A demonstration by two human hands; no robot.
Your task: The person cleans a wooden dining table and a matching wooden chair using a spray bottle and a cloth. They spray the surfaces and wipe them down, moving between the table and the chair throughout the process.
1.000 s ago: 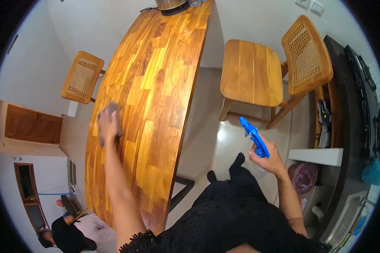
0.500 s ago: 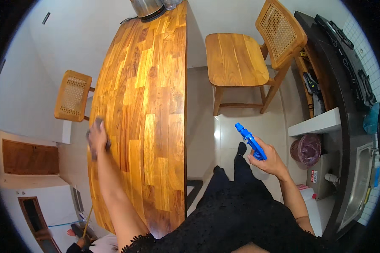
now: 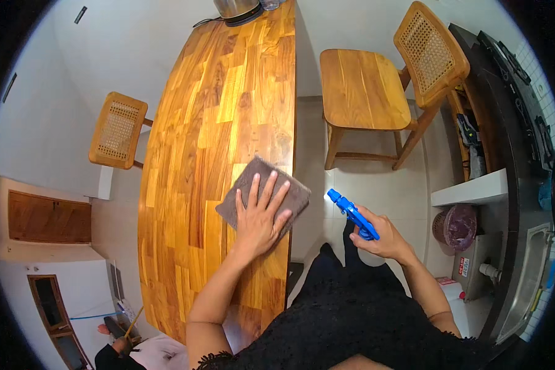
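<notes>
Left hand: laid flat, fingers spread, pressing on the cloth rather than clenching it.
Brown cloth: right under that palm, on the wooden table, one corner poking past the table edge to the palm's right.
Cloth's feel: soft, light and floppy, I'd judge, nothing to break; a flat palm over its middle suits it, or a pinch at a free corner.
Cloth's lie: squarish, no clear long axis; one corner points ahead of the fingertips.
Right hand: wrapped around the blue spray head, off to the left palm's right, clear of the table.
Spray head's feel: stiff plastic, probably slick if wet; best held at the neck. Weight I can't tell, any bottle below being hidden.
Spray head's aim: long axis slants forward and left from the right hand, nozzle foremost.
</notes>
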